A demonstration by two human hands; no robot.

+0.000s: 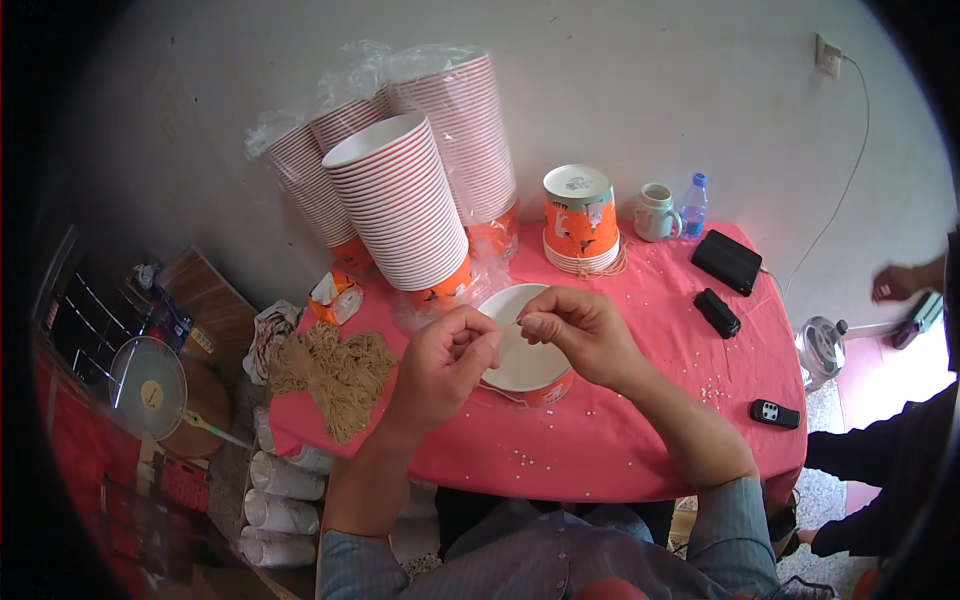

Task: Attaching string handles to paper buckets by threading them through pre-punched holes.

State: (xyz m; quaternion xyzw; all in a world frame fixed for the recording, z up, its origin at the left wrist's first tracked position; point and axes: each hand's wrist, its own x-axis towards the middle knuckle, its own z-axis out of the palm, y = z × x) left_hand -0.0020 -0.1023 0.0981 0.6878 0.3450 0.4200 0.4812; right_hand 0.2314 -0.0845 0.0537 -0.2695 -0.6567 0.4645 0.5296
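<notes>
A paper tub (528, 372), white inside with an orange outer wall, stands upright in front of me on the red-covered table. Over its left rim is my left hand (445, 368), closed with thumb and fingers pinched together; anything between them is too small to make out. My right hand (590, 338) hovers above the tub's right side, thumb and forefinger pinching something tiny and brownish, perhaps the end of a string. The two hands are a little apart. A thin cord (510, 397) shows low on the tub's near left side. Left of my left hand lies a tangled heap of tan string (335, 375).
Tall stacks of paper tubs (395, 205), some in clear plastic, rise at back left. Upside-down orange tubs (581, 225), a mug (655, 214), a water bottle (694, 207), a black case (727, 263) and a remote (774, 414) occupy the right. Another person's hand (893, 284) appears far right.
</notes>
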